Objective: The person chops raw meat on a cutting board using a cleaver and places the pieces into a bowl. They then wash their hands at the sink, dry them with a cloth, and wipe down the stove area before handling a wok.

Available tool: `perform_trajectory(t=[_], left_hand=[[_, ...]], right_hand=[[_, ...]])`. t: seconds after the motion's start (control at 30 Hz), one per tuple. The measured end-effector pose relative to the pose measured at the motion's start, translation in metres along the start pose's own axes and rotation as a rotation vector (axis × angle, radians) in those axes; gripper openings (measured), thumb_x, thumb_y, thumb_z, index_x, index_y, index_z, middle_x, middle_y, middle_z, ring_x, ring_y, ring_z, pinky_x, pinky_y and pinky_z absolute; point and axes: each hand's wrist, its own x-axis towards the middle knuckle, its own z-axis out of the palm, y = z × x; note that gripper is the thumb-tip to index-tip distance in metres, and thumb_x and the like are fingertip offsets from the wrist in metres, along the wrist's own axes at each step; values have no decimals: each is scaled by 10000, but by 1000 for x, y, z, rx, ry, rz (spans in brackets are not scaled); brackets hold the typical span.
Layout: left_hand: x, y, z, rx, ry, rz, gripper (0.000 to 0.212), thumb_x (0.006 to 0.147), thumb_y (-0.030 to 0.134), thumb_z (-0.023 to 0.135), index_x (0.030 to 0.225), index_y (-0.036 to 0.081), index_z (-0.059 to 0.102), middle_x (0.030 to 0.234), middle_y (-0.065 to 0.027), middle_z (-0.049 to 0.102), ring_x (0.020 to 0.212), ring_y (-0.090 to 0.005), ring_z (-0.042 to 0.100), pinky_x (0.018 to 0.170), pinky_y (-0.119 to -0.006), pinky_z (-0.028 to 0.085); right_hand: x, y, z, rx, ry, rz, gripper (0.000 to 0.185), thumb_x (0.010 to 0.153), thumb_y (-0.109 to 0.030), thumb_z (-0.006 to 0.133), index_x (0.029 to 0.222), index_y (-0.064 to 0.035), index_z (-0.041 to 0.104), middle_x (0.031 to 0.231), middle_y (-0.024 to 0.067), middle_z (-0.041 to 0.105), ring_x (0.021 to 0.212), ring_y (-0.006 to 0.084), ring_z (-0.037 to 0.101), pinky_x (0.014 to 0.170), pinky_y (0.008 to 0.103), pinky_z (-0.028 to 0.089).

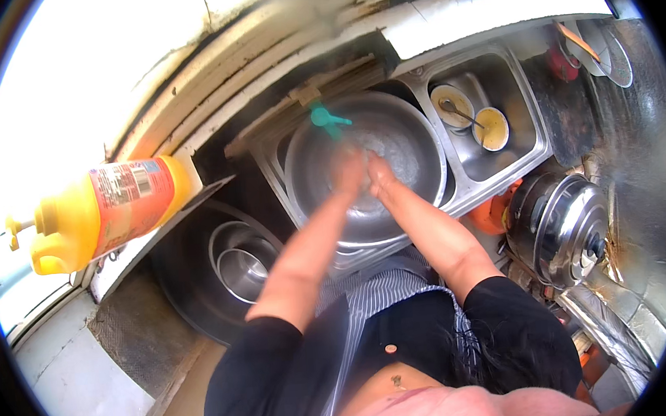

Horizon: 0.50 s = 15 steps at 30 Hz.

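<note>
Under the green tap (323, 117), my left hand (349, 170) is blurred and close beside my right hand (379, 172). Both are over the wide metal basin (414, 131), which sits in the left bowl of a steel double sink (534, 110). The right hand's fingers are bent inward towards the left hand. Whether anything lies between the hands is hidden by blur. Some water or wetness glints on the basin's bottom.
In the sink's right compartment are two soiled bowls (495, 135) with a spoon (460, 113). A yellow pump bottle (133, 206) stands on the left ledge. Steel pots (222, 266) lie in a dark tub (180, 286). A lidded pot (574, 227) stands at right.
</note>
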Motion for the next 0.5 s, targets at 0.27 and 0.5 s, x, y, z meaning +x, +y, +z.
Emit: perform_trajectory(t=[0.27,0.5], left_hand=[[-3,-18,-15,389,-180,201,392,742,234,594,1101,85,539,1178,-272,467,1116,-409,429,917,-428,368],[-10,-38,4,288,-348,138,381,751,110,571,1129,70,534,1104,-252,512,1057,-370,486,925,-414,381]], right_hand=[[-57,-56,0,-448,330,-367,623,885,-483,446,1368,-119,295,1397,131,301,1291,250,278,996,460,281],[-73,-38,5,-240,400,-252,616,891,-458,446,1349,-66,319,1366,137,344,1277,240,294,982,422,316]])
